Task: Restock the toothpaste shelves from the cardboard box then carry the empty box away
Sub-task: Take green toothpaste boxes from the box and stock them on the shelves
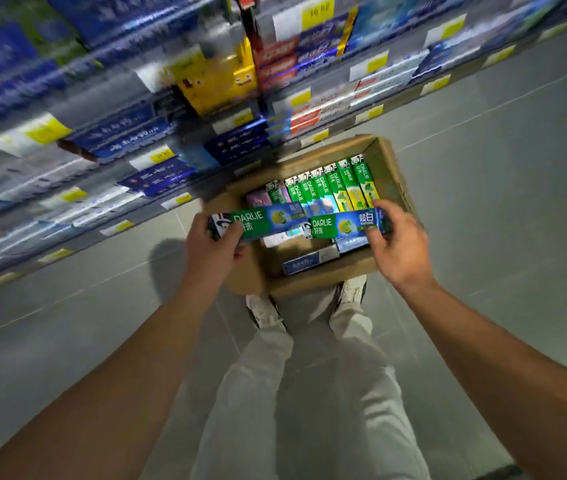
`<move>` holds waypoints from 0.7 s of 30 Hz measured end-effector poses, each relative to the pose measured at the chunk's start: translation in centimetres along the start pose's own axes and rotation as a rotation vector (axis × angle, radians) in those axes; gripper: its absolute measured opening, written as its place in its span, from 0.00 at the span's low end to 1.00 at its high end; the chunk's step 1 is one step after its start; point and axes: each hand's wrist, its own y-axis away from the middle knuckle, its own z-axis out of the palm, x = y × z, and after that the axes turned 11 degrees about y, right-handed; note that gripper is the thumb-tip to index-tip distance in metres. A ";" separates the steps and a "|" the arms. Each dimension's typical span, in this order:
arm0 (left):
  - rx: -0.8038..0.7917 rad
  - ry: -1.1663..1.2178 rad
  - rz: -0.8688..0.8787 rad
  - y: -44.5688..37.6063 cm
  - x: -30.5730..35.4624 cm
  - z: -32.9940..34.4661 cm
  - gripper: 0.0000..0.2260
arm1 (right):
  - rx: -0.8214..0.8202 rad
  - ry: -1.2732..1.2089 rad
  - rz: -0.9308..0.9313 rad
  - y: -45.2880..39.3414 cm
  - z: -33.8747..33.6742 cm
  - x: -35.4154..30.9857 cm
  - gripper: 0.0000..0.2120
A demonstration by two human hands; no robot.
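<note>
shelves (108, 133) ran along the left and top, blurred; blue cartons stacked in rows, yellow price tags on the shelf edges. a yellow pack (219, 81) stood near the middle of the upper rows, red and white cartons to its right.

left hand (211, 247) was curled round the left end of a green carton (257, 221), thumb on the front face, fingers wrapped behind. carton lay level, held above the left edge of the box (313, 282).

box sat open on the grey floor (500, 188), just in front of the shelves' lowest row and touching the toes of two white shoes (266, 311). inside, along the far wall, a row of green cartons (330, 183) stood on edge, packed side by side. a purplish carton (257, 197) lay at the left end of that row. nearer the front wall, a blue carton (309, 261) lay flat on the bare cardboard bottom; other pale cartons beside it were too hidden to make out.

right hand (398, 244) gripped the right end of a second carton (346, 223), green and blue, fingers curled over its top edge. its left end overlapped the right end of the first carton, both above the box's middle. whether the two touched could not be told.

pale trousers (327, 393) filled the lower centre.
</note>
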 end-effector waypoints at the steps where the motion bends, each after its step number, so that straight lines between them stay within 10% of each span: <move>1: -0.018 -0.028 0.024 1.8 1.2 -1.4 0.09 | 0.000 0.006 0.000 1.5 -1.6 -1.1 0.22; 10: -0.005 -0.302 0.334 17.8 6.1 -11.6 0.14 | 0.102 0.028 -0.150 14.9 -11.1 -8.3 0.21; 21: 0.180 -0.097 0.471 34.7 3.8 -23.3 0.16 | 0.258 -0.268 -0.419 27.2 -17.3 -17.0 0.15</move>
